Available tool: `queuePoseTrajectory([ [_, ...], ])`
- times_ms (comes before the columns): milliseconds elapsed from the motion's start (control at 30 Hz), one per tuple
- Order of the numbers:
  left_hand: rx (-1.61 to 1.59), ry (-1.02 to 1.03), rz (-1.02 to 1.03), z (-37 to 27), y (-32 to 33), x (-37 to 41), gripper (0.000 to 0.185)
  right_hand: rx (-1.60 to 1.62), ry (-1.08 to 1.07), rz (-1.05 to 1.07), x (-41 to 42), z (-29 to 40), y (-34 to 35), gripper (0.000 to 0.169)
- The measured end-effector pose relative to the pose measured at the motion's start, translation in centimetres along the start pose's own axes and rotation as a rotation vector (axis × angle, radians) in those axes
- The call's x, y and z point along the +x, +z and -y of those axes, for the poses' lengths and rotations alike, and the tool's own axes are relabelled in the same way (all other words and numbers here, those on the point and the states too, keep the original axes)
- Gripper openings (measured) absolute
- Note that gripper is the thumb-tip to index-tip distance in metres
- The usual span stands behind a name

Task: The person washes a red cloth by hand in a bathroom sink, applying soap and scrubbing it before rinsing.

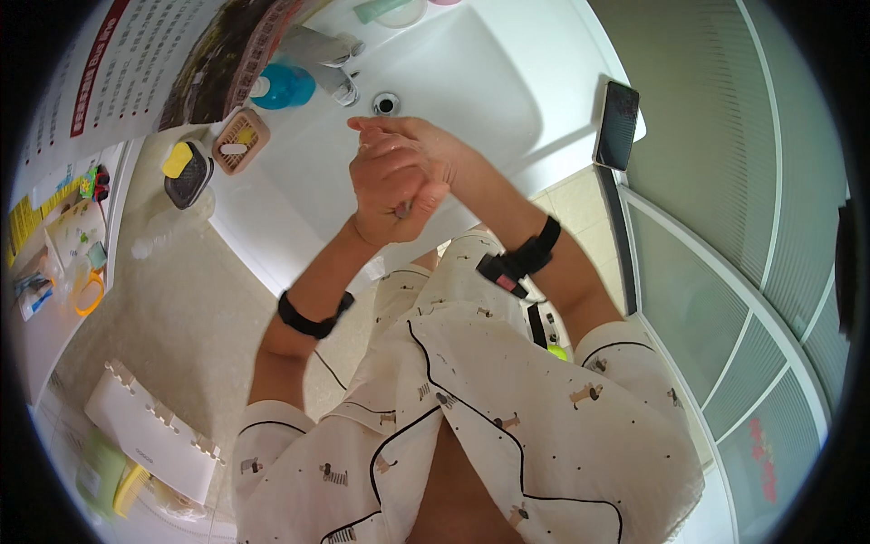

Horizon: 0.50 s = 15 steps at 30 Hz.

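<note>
My left hand and my right hand are pressed together above the front of a white washbasin. Both look wet. The left hand lies on top with its fingers curled over the right, which is partly hidden beneath it. A pinkish tip pokes out of the left fist; it may be a fingertip. Just beyond the hands are the round drain and a chrome faucet. No running water can be made out.
Left of the faucet stands a blue pump bottle. Nearby are a pink soap dish and a black soap dish with a yellow sponge or soap. A phone rests on the right rim, beside a ribbed glass shower screen.
</note>
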State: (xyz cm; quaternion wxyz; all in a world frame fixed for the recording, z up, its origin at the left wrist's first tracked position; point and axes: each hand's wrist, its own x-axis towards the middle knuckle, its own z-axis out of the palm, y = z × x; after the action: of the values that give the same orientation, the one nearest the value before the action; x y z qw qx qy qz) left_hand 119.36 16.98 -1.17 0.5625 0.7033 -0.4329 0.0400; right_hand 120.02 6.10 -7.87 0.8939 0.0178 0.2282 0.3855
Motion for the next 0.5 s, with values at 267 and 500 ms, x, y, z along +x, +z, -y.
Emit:
queuePoseTrajectory([
  [267,0.206,0.307,0.429,0.4,-1.2,1.6,0.025,-0.966,0.244,-0.275,0.4,3.9,6.5,0.015],
  [500,0.404,0.445,0.601,1.9,0.0,0.6,0.018,-1.754,0.243,-0.423,0.8,3.0,8.7,0.020],
])
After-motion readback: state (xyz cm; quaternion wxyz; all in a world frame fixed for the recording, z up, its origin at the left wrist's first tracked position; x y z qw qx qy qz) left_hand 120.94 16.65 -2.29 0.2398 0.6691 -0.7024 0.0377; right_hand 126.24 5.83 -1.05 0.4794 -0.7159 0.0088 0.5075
